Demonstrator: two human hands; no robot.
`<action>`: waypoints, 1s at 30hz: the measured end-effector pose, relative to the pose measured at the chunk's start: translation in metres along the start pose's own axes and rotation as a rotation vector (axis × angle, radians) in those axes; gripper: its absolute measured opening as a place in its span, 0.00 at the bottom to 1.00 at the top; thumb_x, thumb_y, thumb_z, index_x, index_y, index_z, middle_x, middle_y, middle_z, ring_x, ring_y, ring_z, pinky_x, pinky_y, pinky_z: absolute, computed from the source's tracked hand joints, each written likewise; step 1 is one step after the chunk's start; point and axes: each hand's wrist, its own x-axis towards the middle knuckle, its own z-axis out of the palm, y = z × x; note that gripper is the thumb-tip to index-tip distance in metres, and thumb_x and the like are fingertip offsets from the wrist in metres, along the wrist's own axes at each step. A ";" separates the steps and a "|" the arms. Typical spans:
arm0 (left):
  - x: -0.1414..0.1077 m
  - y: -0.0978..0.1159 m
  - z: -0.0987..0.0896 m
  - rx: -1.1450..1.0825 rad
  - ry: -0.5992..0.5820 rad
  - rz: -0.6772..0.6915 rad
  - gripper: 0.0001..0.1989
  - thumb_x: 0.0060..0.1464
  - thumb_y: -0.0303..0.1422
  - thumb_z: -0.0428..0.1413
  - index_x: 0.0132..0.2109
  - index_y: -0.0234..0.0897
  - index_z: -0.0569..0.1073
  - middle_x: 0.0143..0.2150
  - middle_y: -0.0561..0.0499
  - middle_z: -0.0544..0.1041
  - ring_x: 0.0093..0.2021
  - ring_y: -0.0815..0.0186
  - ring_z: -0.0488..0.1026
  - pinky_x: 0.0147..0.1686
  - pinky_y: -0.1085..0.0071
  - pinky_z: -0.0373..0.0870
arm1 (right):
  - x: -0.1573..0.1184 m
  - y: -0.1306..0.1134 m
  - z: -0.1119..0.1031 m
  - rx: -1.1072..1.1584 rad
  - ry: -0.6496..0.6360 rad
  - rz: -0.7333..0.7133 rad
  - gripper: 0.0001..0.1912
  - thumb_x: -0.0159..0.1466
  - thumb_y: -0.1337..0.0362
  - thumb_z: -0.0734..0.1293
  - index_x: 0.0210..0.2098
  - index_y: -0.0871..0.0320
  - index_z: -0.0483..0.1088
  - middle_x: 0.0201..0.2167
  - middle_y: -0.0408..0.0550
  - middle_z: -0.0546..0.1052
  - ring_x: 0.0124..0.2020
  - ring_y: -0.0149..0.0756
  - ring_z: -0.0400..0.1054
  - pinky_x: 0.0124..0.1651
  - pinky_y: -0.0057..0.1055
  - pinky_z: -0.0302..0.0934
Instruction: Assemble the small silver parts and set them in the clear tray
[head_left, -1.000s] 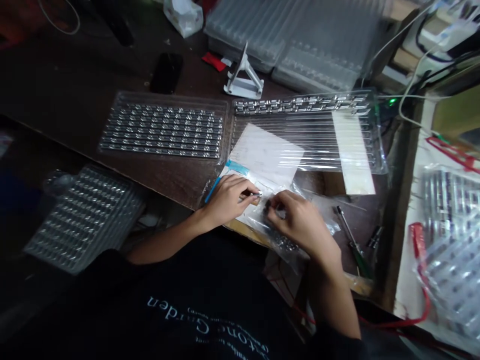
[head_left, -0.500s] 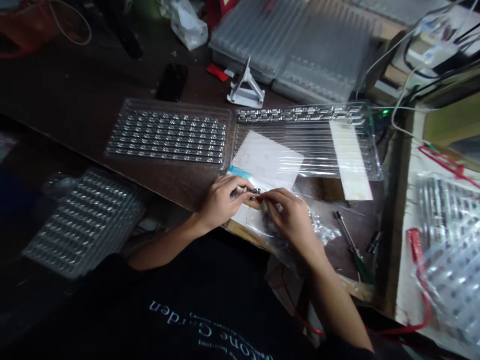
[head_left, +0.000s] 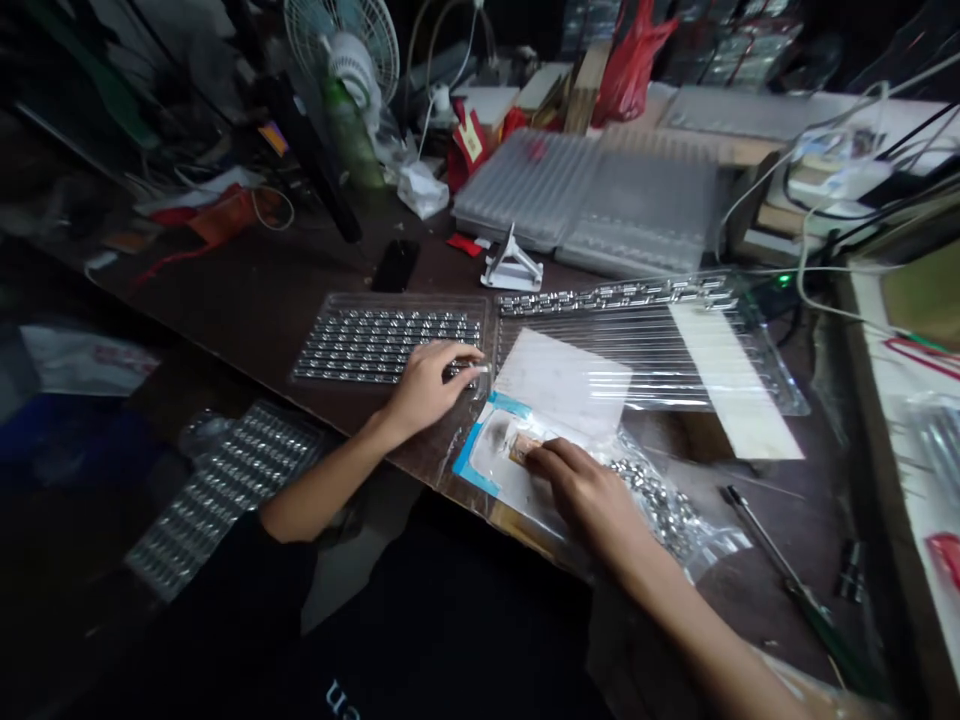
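Pinched together, the fingertips (head_left: 466, 358) of the left hand (head_left: 424, 392) appear to grip a small silver metal part (head_left: 483, 369) at the right edge of a clear plastic tray (head_left: 390, 298) of silver parts. The right hand (head_left: 581, 482) lies on a tan strip (head_left: 525, 450) atop a white sheet edged in blue tape (head_left: 499, 490), its grip unclear, just beside a clear plastic bag of silver parts (head_left: 660, 510).

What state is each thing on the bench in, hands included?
left hand: curled over the right end of the clear tray, grip unclear
clear tray: rows filled with metal parts
right hand: pressing on a small tan piece on a white card
ribbed tray: parts along far row only
plastic bag: lying flat, loose metal parts inside
screwdriver: lying on the bench
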 end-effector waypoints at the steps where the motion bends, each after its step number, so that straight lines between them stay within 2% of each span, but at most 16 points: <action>1: 0.013 -0.009 -0.004 0.016 0.019 -0.003 0.06 0.60 0.30 0.58 0.44 0.38 0.77 0.44 0.49 0.82 0.46 0.61 0.77 0.51 0.61 0.69 | 0.001 0.000 0.000 -0.012 -0.002 -0.001 0.21 0.66 0.76 0.56 0.50 0.52 0.73 0.45 0.49 0.78 0.41 0.40 0.73 0.38 0.30 0.66; 5: 0.064 -0.045 -0.009 -0.022 0.059 -0.068 0.06 0.58 0.28 0.58 0.42 0.35 0.77 0.42 0.47 0.82 0.43 0.63 0.78 0.47 0.66 0.71 | 0.003 -0.002 -0.001 -0.040 -0.052 -0.015 0.20 0.66 0.77 0.56 0.49 0.55 0.73 0.44 0.51 0.78 0.41 0.39 0.73 0.39 0.30 0.66; 8: 0.088 -0.064 0.000 0.001 -0.022 -0.089 0.05 0.56 0.29 0.59 0.40 0.36 0.78 0.40 0.47 0.82 0.42 0.63 0.78 0.46 0.67 0.71 | 0.005 -0.006 -0.002 -0.072 -0.071 -0.018 0.20 0.66 0.78 0.57 0.48 0.58 0.74 0.42 0.52 0.78 0.40 0.40 0.73 0.37 0.30 0.65; 11: 0.098 -0.072 0.012 0.129 -0.136 -0.077 0.04 0.56 0.32 0.60 0.39 0.38 0.79 0.40 0.48 0.83 0.42 0.60 0.77 0.50 0.63 0.69 | 0.006 -0.007 -0.004 -0.068 -0.073 -0.023 0.19 0.66 0.77 0.58 0.49 0.57 0.74 0.42 0.52 0.78 0.41 0.40 0.73 0.37 0.29 0.65; 15: 0.103 -0.075 0.017 0.255 -0.189 -0.081 0.03 0.54 0.32 0.61 0.35 0.41 0.80 0.41 0.49 0.82 0.45 0.58 0.75 0.54 0.60 0.65 | -0.001 0.001 -0.015 0.057 0.008 -0.035 0.22 0.67 0.75 0.58 0.57 0.54 0.69 0.50 0.52 0.77 0.45 0.39 0.74 0.42 0.31 0.66; 18: 0.105 -0.075 0.011 0.312 -0.217 -0.071 0.03 0.52 0.32 0.61 0.33 0.41 0.80 0.41 0.49 0.81 0.45 0.57 0.74 0.53 0.60 0.64 | -0.013 0.013 -0.031 0.047 0.025 0.018 0.20 0.66 0.75 0.58 0.53 0.55 0.73 0.46 0.53 0.79 0.42 0.40 0.75 0.40 0.32 0.66; 20: 0.106 -0.076 0.004 0.383 -0.259 -0.055 0.03 0.52 0.32 0.61 0.33 0.41 0.81 0.41 0.49 0.81 0.45 0.57 0.74 0.52 0.62 0.64 | -0.023 0.019 -0.043 -0.033 -0.064 0.104 0.17 0.65 0.74 0.60 0.45 0.55 0.76 0.39 0.51 0.80 0.36 0.40 0.76 0.35 0.31 0.63; 23: 0.108 -0.073 -0.005 0.486 -0.316 -0.038 0.05 0.52 0.32 0.60 0.35 0.41 0.81 0.42 0.48 0.82 0.46 0.55 0.75 0.51 0.63 0.63 | -0.035 0.017 -0.055 -0.160 -0.210 0.219 0.11 0.65 0.72 0.63 0.36 0.54 0.76 0.33 0.51 0.81 0.31 0.41 0.76 0.29 0.32 0.57; 25: 0.110 -0.065 -0.003 0.525 -0.319 -0.009 0.07 0.53 0.33 0.60 0.38 0.41 0.82 0.43 0.47 0.82 0.47 0.53 0.76 0.51 0.62 0.64 | -0.039 0.013 -0.057 -0.212 -0.226 0.249 0.08 0.64 0.71 0.65 0.33 0.55 0.76 0.33 0.51 0.81 0.31 0.43 0.76 0.28 0.32 0.56; 27: 0.114 -0.050 0.006 0.492 -0.305 0.049 0.09 0.54 0.35 0.59 0.41 0.42 0.81 0.46 0.47 0.82 0.48 0.52 0.76 0.51 0.61 0.65 | -0.038 0.009 -0.054 -0.234 -0.196 0.231 0.05 0.63 0.70 0.67 0.34 0.55 0.75 0.34 0.52 0.80 0.30 0.43 0.75 0.27 0.33 0.57; 30: 0.126 -0.009 0.036 0.304 -0.308 0.159 0.09 0.57 0.35 0.57 0.42 0.42 0.81 0.47 0.50 0.82 0.48 0.56 0.76 0.50 0.63 0.67 | -0.036 0.008 -0.044 -0.224 -0.139 0.166 0.07 0.63 0.72 0.65 0.35 0.53 0.74 0.33 0.50 0.79 0.29 0.41 0.74 0.26 0.34 0.57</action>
